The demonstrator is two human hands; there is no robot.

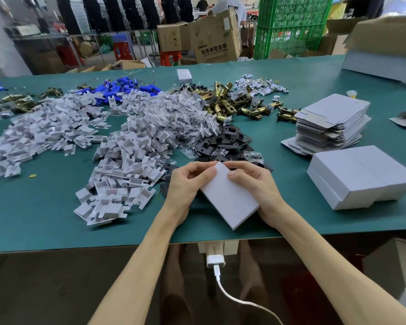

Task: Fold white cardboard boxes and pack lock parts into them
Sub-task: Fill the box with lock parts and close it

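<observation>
Head view — flat, closed white box (230, 200)

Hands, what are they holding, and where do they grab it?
A white box. The left hand and the right hand pinch its far end, one on each side.

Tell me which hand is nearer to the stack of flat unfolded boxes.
Right. The right hand holds the white box on its right side, with the stack farther back and to the right. The left hand holds the box's left side, farther from the stack.
</observation>
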